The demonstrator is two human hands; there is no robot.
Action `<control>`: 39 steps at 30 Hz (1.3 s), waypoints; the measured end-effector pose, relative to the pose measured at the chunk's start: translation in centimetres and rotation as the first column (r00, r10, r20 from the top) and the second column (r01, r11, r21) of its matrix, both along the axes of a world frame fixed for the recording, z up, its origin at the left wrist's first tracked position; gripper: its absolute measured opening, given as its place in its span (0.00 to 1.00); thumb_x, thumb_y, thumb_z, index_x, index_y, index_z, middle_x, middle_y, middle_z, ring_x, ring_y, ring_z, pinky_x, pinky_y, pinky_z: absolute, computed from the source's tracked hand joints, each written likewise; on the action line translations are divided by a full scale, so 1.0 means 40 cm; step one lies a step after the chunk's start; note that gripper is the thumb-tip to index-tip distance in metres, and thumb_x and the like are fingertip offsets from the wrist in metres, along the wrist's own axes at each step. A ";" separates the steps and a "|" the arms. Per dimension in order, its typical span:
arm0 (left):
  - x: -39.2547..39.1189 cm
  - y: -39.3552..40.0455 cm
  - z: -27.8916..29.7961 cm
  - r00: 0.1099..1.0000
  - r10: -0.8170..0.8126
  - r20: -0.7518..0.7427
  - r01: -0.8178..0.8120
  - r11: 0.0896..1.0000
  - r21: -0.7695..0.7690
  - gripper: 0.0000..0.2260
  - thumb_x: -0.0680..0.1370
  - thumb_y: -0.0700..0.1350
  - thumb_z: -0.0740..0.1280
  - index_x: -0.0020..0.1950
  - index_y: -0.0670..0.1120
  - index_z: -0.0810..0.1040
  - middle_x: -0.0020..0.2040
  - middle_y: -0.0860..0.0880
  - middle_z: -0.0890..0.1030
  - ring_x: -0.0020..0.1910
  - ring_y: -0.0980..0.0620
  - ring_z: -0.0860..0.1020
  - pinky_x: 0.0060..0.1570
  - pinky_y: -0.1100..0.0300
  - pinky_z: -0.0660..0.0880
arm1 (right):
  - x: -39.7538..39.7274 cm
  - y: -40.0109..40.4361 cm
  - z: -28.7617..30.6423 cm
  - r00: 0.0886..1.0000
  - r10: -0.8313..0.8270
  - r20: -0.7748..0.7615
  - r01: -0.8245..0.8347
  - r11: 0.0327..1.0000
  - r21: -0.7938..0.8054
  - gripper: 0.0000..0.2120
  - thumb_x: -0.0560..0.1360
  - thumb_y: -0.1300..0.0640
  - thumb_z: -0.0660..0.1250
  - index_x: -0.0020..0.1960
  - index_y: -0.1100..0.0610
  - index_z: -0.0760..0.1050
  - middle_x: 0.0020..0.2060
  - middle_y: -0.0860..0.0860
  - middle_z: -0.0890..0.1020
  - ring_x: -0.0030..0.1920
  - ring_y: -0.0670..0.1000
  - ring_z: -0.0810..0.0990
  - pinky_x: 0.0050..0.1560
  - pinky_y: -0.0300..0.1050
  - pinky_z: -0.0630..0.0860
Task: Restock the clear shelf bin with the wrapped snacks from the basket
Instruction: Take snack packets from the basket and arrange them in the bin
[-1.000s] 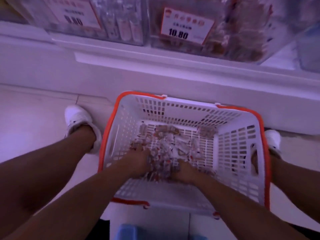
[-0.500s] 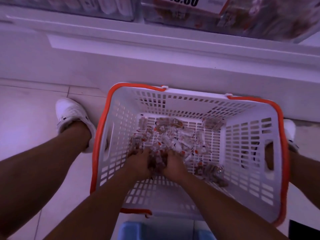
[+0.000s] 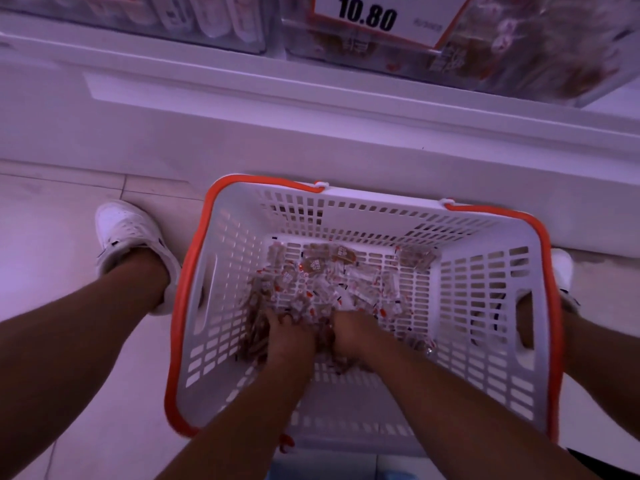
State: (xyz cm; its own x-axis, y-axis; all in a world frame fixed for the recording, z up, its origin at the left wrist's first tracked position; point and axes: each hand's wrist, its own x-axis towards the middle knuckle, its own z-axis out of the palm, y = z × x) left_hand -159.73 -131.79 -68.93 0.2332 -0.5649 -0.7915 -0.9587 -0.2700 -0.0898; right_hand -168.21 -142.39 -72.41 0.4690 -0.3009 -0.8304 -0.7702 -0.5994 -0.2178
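Note:
A white slotted basket (image 3: 485, 306) with an orange rim stands on the floor between my feet. Several small wrapped snacks (image 3: 346, 282) lie loose on its bottom. My left hand (image 3: 287, 337) and my right hand (image 3: 353, 334) are both down in the pile, side by side, fingers curled round a heap of snacks gathered between them. The clear shelf bin (image 3: 519, 53) with brown wrapped snacks and a 10.80 price tag sits on the shelf at the top right.
A second clear bin (image 3: 194, 19) stands to the left on the same shelf. The white shelf base (image 3: 311, 126) runs right behind the basket. My white shoes (image 3: 128, 233) flank the basket on the tiled floor. A blue object (image 3: 325, 471) shows at the bottom edge.
My two hands have drawn together in the basket, raking the snacks into a heap between them. My view has shifted slightly, bringing the basket lower and the shelf bins closer.

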 end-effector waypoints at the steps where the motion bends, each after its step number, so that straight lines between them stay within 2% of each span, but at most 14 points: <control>1: 0.005 -0.001 -0.008 1.000 0.001 -0.009 -0.001 0.999 -0.040 0.22 0.79 0.49 0.62 0.73 0.44 0.69 0.70 0.42 0.73 0.69 0.39 0.68 0.73 0.31 0.48 | -0.021 -0.009 -0.010 0.995 -0.084 0.057 0.081 0.995 0.049 0.18 0.71 0.56 0.70 0.58 0.60 0.74 0.41 0.52 0.81 0.40 0.52 0.80 0.40 0.42 0.74; 4: 0.058 0.015 -0.024 0.990 0.078 -0.120 -0.098 0.981 -0.168 0.25 0.74 0.57 0.66 0.69 0.49 0.73 0.66 0.44 0.78 0.66 0.42 0.72 0.73 0.44 0.58 | -0.062 -0.010 -0.019 0.910 -0.397 0.117 0.353 0.892 0.281 0.12 0.70 0.64 0.71 0.52 0.62 0.76 0.36 0.49 0.78 0.37 0.46 0.79 0.42 0.45 0.79; 7: 0.133 -0.002 -0.003 0.873 0.292 -0.390 -0.409 0.873 -0.264 0.25 0.70 0.65 0.66 0.62 0.54 0.77 0.56 0.50 0.84 0.58 0.47 0.80 0.61 0.54 0.73 | -0.068 -0.006 -0.009 0.797 -0.591 0.122 0.513 0.770 0.379 0.06 0.69 0.61 0.76 0.44 0.58 0.79 0.34 0.41 0.83 0.31 0.33 0.78 0.36 0.36 0.76; 10: 0.190 -0.061 0.050 0.570 0.492 -0.658 -0.721 0.683 -0.113 0.10 0.70 0.52 0.76 0.41 0.54 0.76 0.34 0.62 0.81 0.36 0.68 0.79 0.41 0.62 0.76 | -0.043 -0.054 0.048 0.690 -0.717 0.104 0.600 0.646 0.471 0.12 0.69 0.63 0.78 0.36 0.52 0.77 0.27 0.41 0.82 0.33 0.38 0.80 0.36 0.32 0.75; 14: 0.251 -0.145 0.165 0.439 0.449 -0.778 -0.822 0.550 -0.146 0.15 0.71 0.44 0.78 0.35 0.50 0.72 0.29 0.60 0.78 0.30 0.69 0.75 0.32 0.75 0.68 | -0.010 -0.193 0.219 0.469 -0.880 0.071 0.655 0.401 0.641 0.06 0.71 0.62 0.77 0.46 0.54 0.83 0.41 0.52 0.86 0.39 0.49 0.85 0.36 0.41 0.80; 16: 0.275 -0.178 0.263 0.416 0.404 -0.815 -0.849 0.493 -0.189 0.11 0.72 0.45 0.77 0.39 0.46 0.76 0.35 0.55 0.81 0.33 0.67 0.76 0.35 0.73 0.71 | -0.005 -0.258 0.343 0.433 -0.899 0.058 0.595 0.333 0.732 0.07 0.74 0.61 0.73 0.52 0.55 0.80 0.42 0.51 0.86 0.40 0.50 0.85 0.40 0.47 0.81; 19: 0.282 -0.208 0.456 0.358 0.341 -0.869 -0.886 0.418 -0.201 0.08 0.75 0.46 0.75 0.50 0.44 0.81 0.39 0.53 0.85 0.39 0.59 0.81 0.39 0.64 0.78 | -0.012 -0.312 0.536 0.415 -0.905 0.095 0.451 0.295 0.843 0.05 0.77 0.64 0.68 0.50 0.55 0.76 0.36 0.50 0.81 0.37 0.48 0.80 0.48 0.54 0.80; 22: 0.233 -0.196 0.630 0.089 0.294 -0.952 -0.962 0.272 -0.006 0.09 0.77 0.43 0.72 0.57 0.43 0.79 0.47 0.44 0.85 0.42 0.49 0.82 0.44 0.45 0.83 | -0.029 -0.304 0.709 0.328 -0.941 0.083 0.346 0.202 0.916 0.11 0.74 0.64 0.68 0.56 0.59 0.77 0.44 0.56 0.82 0.43 0.53 0.83 0.45 0.53 0.82; 24: 0.186 -0.180 0.709 -0.036 0.268 -0.963 -0.983 0.166 0.083 0.10 0.78 0.41 0.71 0.58 0.42 0.78 0.51 0.39 0.84 0.42 0.46 0.82 0.47 0.40 0.80 | -0.038 -0.281 0.791 0.238 -0.967 0.090 0.272 0.155 0.950 0.11 0.74 0.63 0.68 0.56 0.61 0.78 0.45 0.58 0.80 0.40 0.52 0.82 0.42 0.51 0.82; 26: 0.136 -0.165 0.753 0.041 0.193 -0.980 -0.996 0.086 -0.025 0.07 0.78 0.39 0.71 0.55 0.43 0.80 0.47 0.43 0.86 0.39 0.52 0.83 0.44 0.45 0.82 | -0.036 -0.244 0.846 0.154 -0.983 0.101 0.261 0.139 0.955 0.13 0.72 0.62 0.70 0.56 0.62 0.79 0.48 0.61 0.78 0.41 0.53 0.80 0.43 0.50 0.82; 29: 0.085 -0.168 0.766 0.421 0.069 -0.905 -0.907 0.015 -0.421 0.09 0.76 0.35 0.72 0.52 0.47 0.80 0.44 0.53 0.86 0.42 0.60 0.83 0.42 0.64 0.79 | -0.031 -0.188 0.872 0.045 -0.999 0.021 0.213 0.031 0.977 0.15 0.72 0.60 0.68 0.58 0.60 0.80 0.49 0.61 0.80 0.38 0.52 0.81 0.41 0.47 0.81; 33: 0.067 -0.201 0.753 0.741 -0.063 -0.668 -0.668 0.027 -0.744 0.23 0.69 0.34 0.69 0.59 0.55 0.81 0.58 0.58 0.79 0.60 0.59 0.77 0.61 0.59 0.74 | -0.012 -0.158 0.860 -0.047 -0.991 -0.127 0.146 -0.133 0.980 0.13 0.75 0.54 0.64 0.53 0.58 0.83 0.47 0.59 0.84 0.42 0.56 0.84 0.42 0.50 0.81; 37: 0.046 -0.207 0.723 0.754 -0.134 -0.643 -0.624 0.160 -0.765 0.29 0.70 0.47 0.66 0.71 0.63 0.71 0.73 0.60 0.67 0.72 0.59 0.68 0.69 0.62 0.69 | 0.004 -0.194 0.853 -0.125 -0.985 -0.120 0.188 -0.142 0.972 0.14 0.73 0.53 0.64 0.51 0.59 0.83 0.46 0.60 0.84 0.39 0.56 0.84 0.37 0.48 0.81; 39: 0.045 -0.210 0.712 0.660 -0.186 -0.728 -0.715 0.141 -0.685 0.27 0.70 0.48 0.66 0.70 0.61 0.75 0.73 0.56 0.70 0.72 0.59 0.69 0.69 0.62 0.68 | 0.009 -0.214 0.853 -0.149 -0.989 -0.019 0.277 -0.060 0.959 0.13 0.73 0.54 0.66 0.51 0.60 0.83 0.44 0.60 0.84 0.36 0.55 0.83 0.33 0.45 0.79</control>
